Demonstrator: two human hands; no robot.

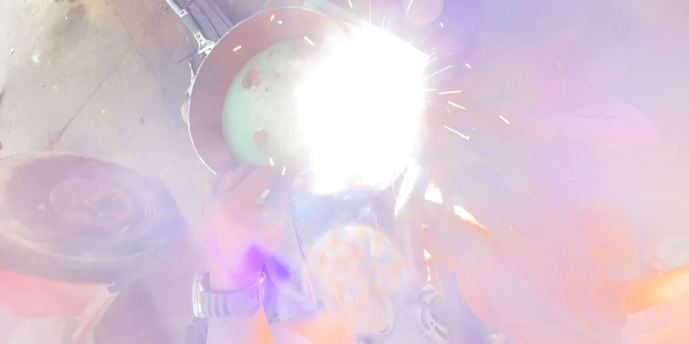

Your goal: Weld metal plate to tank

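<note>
A white glare (362, 104) with sparks covers the pale green dome (262, 111) inside a metal rim (208, 78). The left hand (240, 225), bangles at the wrist, sits just below it, grip unreadable; the right hand is probably lost in haze. A tyre (79, 215) lies left.

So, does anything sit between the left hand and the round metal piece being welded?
Nothing visible does. The left hand sits just below the curved metal disc, at its lower edge. The white flare washes out the rest; the right hand can't be made out.
</note>
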